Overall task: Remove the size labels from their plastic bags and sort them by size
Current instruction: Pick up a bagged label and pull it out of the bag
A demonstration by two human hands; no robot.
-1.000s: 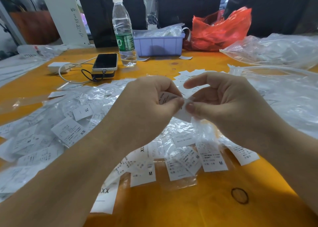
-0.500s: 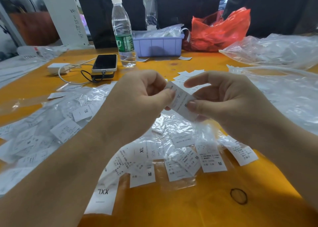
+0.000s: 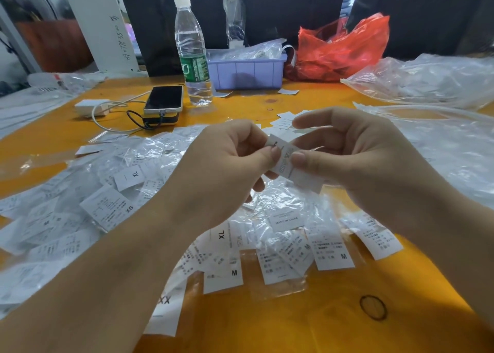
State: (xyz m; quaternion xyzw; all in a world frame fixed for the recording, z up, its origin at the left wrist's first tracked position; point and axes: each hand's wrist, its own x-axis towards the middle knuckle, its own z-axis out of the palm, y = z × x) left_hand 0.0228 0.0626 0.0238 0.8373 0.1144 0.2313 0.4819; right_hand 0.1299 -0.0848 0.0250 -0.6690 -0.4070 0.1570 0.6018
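Behind both hands (image 3: 286, 162) pinching one label (image 3: 284, 158): phone (image 3: 163, 99), water bottle (image 3: 193, 55), purple bin (image 3: 247, 73).

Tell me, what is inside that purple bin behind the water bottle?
Crumpled clear plastic bags heap above the rim of the purple bin, with white strips among them. Anything deeper is hidden by its walls.

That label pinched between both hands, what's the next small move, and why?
Probably turn the label to read its size: the left hand and right hand pinch it over the pile, and its size mark isn't visible.
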